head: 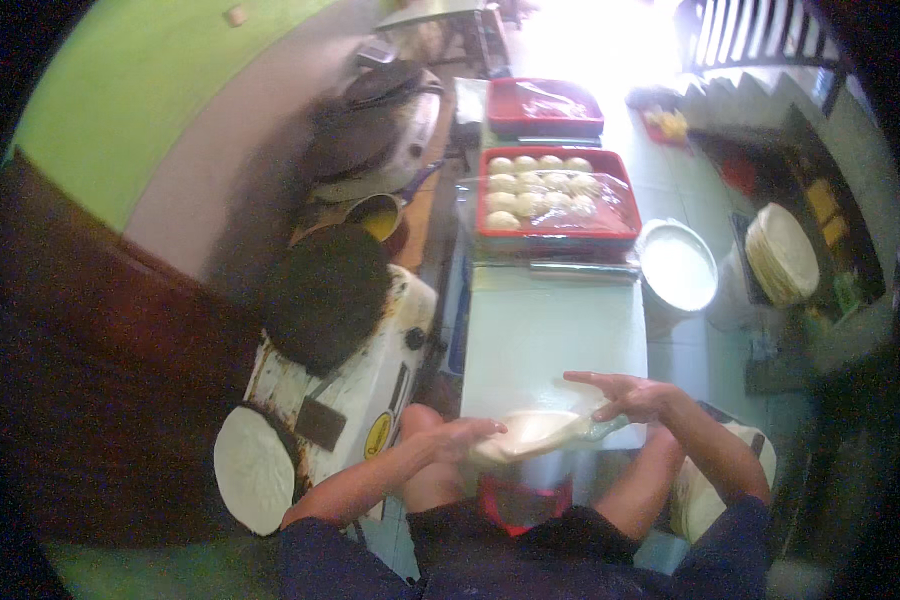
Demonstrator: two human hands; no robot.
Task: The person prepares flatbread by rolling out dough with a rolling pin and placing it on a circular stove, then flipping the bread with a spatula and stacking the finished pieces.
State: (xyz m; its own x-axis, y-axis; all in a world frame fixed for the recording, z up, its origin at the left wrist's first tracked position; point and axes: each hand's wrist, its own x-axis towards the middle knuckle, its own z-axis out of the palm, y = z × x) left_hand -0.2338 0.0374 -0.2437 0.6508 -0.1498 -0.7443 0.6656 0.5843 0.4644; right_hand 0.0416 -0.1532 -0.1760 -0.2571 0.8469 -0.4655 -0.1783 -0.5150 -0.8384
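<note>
A thin, stretched piece of dough [532, 433] hangs between my two hands above the near end of the pale worktop [555, 330]. My left hand [461, 437] holds its left end, with the fingers partly hidden by the dough. At the other end, my right hand [630, 397] pinches a thinner, translucent edge while its index finger points out to the left. Beyond the bare stretch of worktop stands a red tray [634, 206] with rows of round dough balls [525, 184], partly under clear plastic film [607, 202].
To the left are a dark round griddle [330, 292] on a stained white stove [412, 300], a pan of yellow liquid [379, 221] and a flat dough round [253, 472]. A white tub [677, 264] and stacked flatbreads [784, 251] stand right. Another red tray [495, 112] lies farther back.
</note>
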